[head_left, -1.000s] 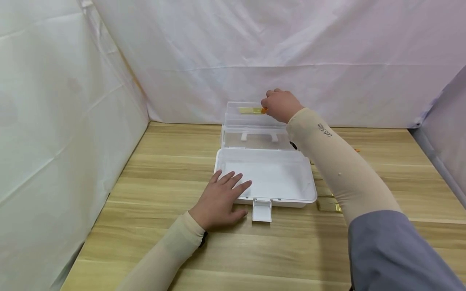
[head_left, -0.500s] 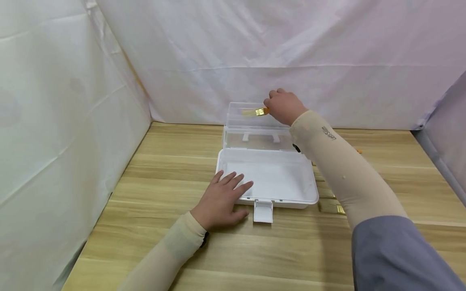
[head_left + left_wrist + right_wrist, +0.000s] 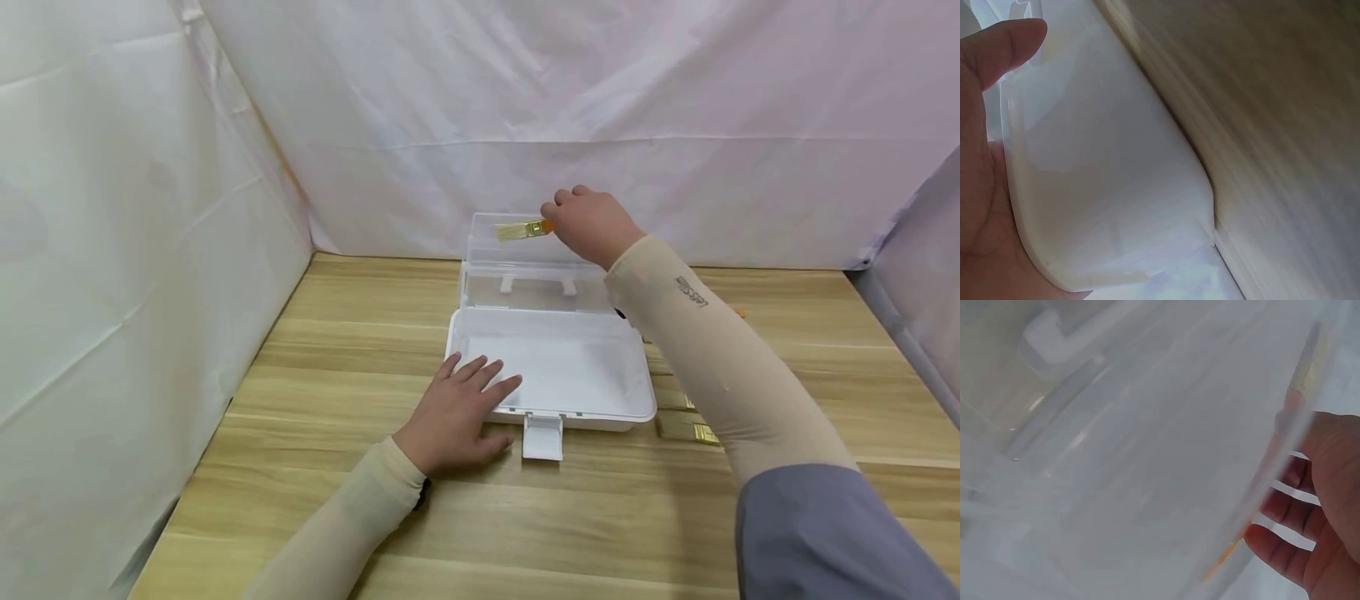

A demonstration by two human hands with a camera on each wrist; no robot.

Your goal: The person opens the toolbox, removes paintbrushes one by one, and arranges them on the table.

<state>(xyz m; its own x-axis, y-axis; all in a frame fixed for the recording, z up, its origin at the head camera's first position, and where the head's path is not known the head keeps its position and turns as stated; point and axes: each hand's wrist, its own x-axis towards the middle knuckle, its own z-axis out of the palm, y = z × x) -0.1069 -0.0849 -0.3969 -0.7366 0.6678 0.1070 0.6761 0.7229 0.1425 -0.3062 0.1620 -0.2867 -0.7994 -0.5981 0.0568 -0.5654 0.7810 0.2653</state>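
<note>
A white plastic storage box [image 3: 551, 367] sits open on the wooden table [image 3: 337, 350], its clear lid [image 3: 525, 258] standing upright at the box's far edge and its white latch [image 3: 542, 437] hanging off the near edge. The left hand [image 3: 457, 412] lies flat with fingers spread and relaxed, palm on the table and fingertips over the box's near-left corner. The right hand [image 3: 588, 221] is raised at the top edge of the lid, fingers curled round the orange handle of a small paintbrush [image 3: 525, 229], whose gold ferrule and pale bristles stick out leftward past the fingers along the lid's rim. More brushes [image 3: 686, 429] lie on the table just right of the box.
</note>
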